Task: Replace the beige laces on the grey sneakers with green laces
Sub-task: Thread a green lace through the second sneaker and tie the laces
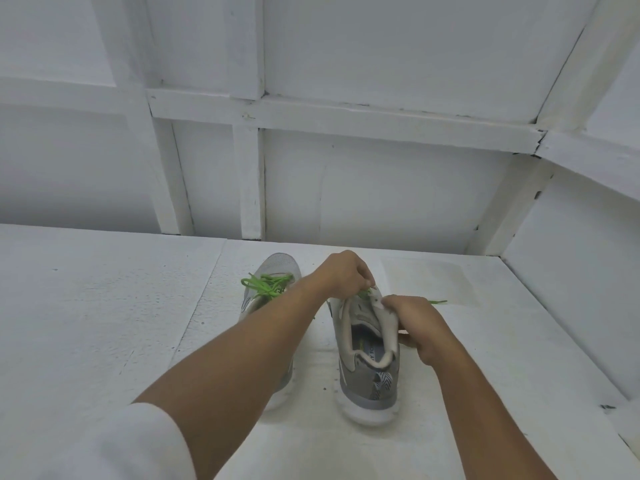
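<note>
White sleeve (114,445) was the closest thing to the lens, bottom left corner. The bare forearm coming out of it ran up and across the left sneaker (278,268), hiding most of its middle and heel. That shoe was grey with a white sole, toe pointing away, and had a green lace (266,286) bunched in loops over its front. Just beside it on the white tabletop (104,306) stood the right sneaker (367,379), same grey, heel toward the camera, opening facing up so you could see the insole. The left hand (341,271) was over the front of that one, fingers curled in, pinching a second green lace (364,292) right by the top of the tongue. The right hand (415,320) had its fingers curled over the pale edge of the opening, gripping the shoe there, thumb tucked on the outer side. A loose end (437,301) of that lace stuck out past the right knuckles and lay on the tabletop. How many eyelets were threaded I couldn't tell, the hands were in the way. White panelled wall (381,188) stood behind it all.
</note>
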Demonstrator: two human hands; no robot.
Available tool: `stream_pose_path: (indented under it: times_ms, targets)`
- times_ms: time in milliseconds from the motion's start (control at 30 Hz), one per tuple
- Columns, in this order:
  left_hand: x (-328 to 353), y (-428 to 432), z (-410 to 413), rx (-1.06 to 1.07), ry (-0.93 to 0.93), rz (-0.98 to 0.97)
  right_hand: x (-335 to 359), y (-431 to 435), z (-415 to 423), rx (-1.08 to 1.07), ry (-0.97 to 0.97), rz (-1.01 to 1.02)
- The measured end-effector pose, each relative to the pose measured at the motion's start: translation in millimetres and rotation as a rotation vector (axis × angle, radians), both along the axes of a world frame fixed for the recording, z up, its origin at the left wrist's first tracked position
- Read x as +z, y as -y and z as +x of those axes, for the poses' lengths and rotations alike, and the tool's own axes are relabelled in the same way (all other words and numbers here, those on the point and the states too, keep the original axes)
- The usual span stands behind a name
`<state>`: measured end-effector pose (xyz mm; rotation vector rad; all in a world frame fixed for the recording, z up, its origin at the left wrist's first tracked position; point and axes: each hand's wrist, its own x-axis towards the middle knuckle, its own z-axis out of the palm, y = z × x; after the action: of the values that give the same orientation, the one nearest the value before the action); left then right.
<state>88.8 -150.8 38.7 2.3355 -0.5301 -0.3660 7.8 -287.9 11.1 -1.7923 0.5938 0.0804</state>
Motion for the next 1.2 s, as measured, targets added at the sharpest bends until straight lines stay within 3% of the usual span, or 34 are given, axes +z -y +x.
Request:
stream_pose_path:
  times_ms: [333,1200]
  targets:
    - [-5.5,3.7,-1.9,0.016,0.017,0.008,-7.9,10.9,-1.7,-0.111,-0.005,0.323]
    - [-13.7,17.4,-8.0,0.039,0.117,0.081,-15.8,15.0,0.3,-0.142,0.01,0.373]
